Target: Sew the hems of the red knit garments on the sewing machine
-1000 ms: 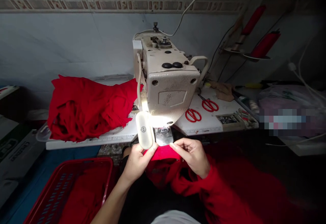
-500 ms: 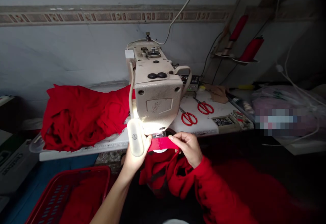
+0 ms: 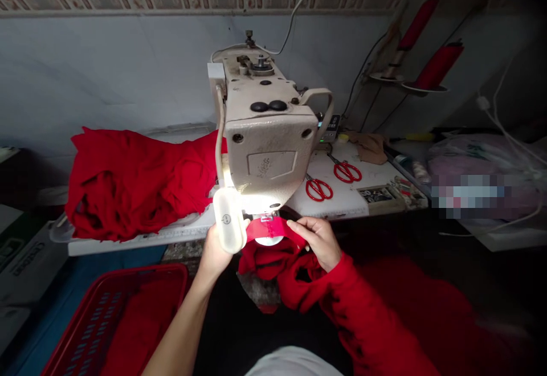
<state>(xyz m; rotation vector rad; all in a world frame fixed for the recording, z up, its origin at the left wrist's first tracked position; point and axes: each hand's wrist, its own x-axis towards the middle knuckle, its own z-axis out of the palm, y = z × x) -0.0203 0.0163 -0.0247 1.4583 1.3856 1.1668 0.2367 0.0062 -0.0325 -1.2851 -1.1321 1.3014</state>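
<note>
A narrow band of red fabric [image 3: 270,228] lies stretched between my hands, right below the head of the sewing machine [image 3: 268,162]. My right hand [image 3: 317,240] pinches its right end between thumb and fingers. At the left end is my left hand [image 3: 217,250], closed on the band, with most of its fingers hidden behind the white lamp [image 3: 229,220]. The middle of the band sits at the needle area, brightly lit. More red fabric [image 3: 299,285] hangs in loose folds under the band and around my right forearm.
A heap of red fabric [image 3: 137,185] covers the table's left side. A red basket [image 3: 96,290] with red cloth stands below. Two pairs of red-handled scissors [image 3: 319,189] lie right of the machine. Red thread cones [image 3: 442,65] stand behind, and a plastic bag [image 3: 470,165] is far right.
The camera view has tilted, so the machine appears higher and nearer. My left hand now sits further behind the lamp, and the middle of the band is more under the machine's needle area.
</note>
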